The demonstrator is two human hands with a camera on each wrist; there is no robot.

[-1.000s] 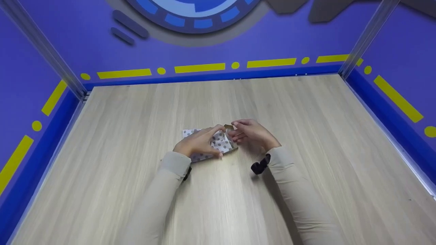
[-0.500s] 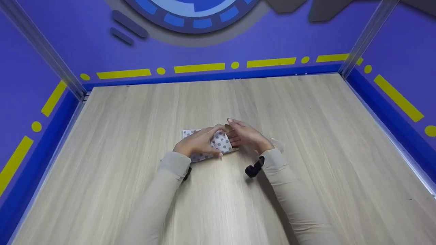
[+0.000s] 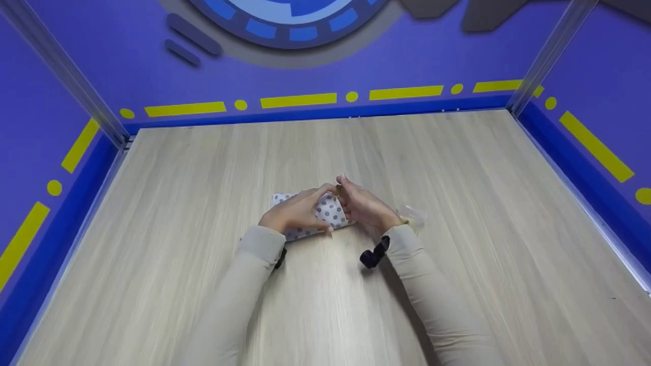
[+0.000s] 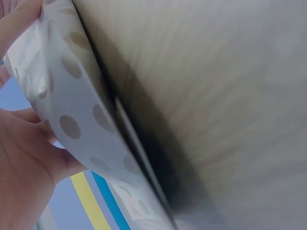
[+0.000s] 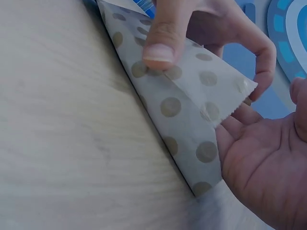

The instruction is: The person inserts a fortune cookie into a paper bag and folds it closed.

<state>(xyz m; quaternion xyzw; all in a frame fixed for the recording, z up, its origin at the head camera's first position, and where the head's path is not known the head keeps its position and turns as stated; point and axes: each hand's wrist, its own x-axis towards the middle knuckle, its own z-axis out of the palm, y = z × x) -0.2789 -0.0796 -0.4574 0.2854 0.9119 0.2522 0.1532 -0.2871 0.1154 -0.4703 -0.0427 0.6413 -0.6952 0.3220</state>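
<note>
On the surface (image 3: 325, 305), a polka-dotted package (image 3: 330, 209) is gripped by the left hand (image 3: 299, 211), spanned from above, with the thumb placed at the near edge. Its right end, where a torn-edged flap (image 5: 211, 91) is shown, is touched by the right hand (image 3: 367, 206), whose fingers are held fairly straight. A translucent item (image 3: 416, 216) is partly hidden behind the right wrist.

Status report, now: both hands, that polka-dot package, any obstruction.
Left hand holding polka-dot package. Right hand touching its torn paper end. Small see-through item right of right hand, apart from package; no obstruction seen.
</note>
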